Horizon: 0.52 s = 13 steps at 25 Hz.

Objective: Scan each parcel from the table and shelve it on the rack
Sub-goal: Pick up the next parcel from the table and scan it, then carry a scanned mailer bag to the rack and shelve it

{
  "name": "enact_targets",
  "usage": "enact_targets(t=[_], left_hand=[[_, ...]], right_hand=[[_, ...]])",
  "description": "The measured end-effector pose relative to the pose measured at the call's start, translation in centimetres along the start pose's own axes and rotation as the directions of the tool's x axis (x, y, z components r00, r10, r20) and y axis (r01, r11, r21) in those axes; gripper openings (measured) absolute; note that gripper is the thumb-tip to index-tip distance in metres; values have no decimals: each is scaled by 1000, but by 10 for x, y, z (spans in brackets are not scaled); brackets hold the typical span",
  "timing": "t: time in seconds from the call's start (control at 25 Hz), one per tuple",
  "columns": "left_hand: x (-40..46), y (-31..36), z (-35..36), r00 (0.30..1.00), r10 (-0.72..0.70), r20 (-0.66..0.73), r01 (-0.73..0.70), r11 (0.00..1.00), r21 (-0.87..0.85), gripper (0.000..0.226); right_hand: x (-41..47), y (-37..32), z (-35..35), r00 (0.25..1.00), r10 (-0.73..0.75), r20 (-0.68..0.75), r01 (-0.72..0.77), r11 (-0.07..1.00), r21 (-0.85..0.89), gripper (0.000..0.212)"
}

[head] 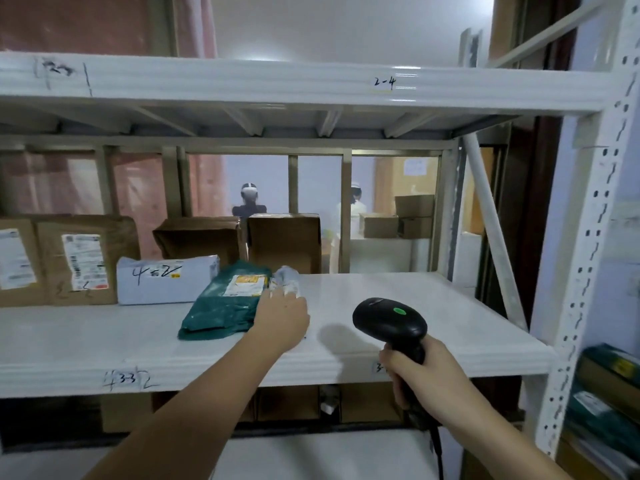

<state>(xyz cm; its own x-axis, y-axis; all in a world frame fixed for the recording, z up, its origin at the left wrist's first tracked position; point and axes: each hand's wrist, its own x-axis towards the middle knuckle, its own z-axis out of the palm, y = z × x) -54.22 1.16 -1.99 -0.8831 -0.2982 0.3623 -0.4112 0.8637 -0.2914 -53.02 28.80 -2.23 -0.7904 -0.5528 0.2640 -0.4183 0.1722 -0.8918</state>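
Left hand: your left hand (pixel 282 318) reaches over the rack shelf (pixel 398 306), fingers extended onto a small clear-wrapped parcel (pixel 286 278).
Right hand: your right hand (pixel 420 372) grips the black scanner (pixel 389 322) by its handle.
Parcel position: on the shelf, touching the green mailer (pixel 221 303).

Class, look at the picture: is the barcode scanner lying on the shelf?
No: the right hand grips the black scanner by its handle, holding it up in front of the white shelf.
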Motion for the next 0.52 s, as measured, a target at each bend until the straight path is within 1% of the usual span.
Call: enact_targets(t=[0.04,0.12,0.16,0.2,0.24,0.28,0.32,0.4,0.48,0.52], left_hand=[[0,1,-2,999,21,-37,-21,1000,3,32],[-1,8,-6,997,56,-49,-55,998,6,35],[-3,9,-7,997,74,-19,-73,997,27,32],[-4,10,-8,998,63,16,-63,998,13,35],[-6,14,-10,998,42,36,-41,999,-33,43],[-9,20,-14,1000,19,21,-16,995,-101,49],[-13,32,-18,999,15,-28,-20,983,-180,52],[-24,68,-34,991,49,-127,-92,927,-364,49],[-39,117,-58,972,111,-205,-207,817,-539,45],[-47,143,-67,959,145,-245,-265,765,-586,43]], right_hand=[[-7,2,-1,1000,15,-11,-15,1000,2,16],[-21,5,-8,998,41,-39,-41,999,2,18],[-28,6,-11,997,50,-55,-50,999,-1,18],[-34,7,-15,996,53,-77,-54,999,-5,18],[-42,8,-21,993,54,-106,-56,998,-12,18],[-49,11,-29,990,53,-130,-55,998,-18,17],[-56,13,-38,987,52,-149,-56,998,-22,17],[-71,19,-58,981,63,-182,-72,997,-43,20],[-88,26,-81,971,92,-220,-109,992,-67,20],[-96,28,-93,965,105,-240,-127,989,-80,19]])
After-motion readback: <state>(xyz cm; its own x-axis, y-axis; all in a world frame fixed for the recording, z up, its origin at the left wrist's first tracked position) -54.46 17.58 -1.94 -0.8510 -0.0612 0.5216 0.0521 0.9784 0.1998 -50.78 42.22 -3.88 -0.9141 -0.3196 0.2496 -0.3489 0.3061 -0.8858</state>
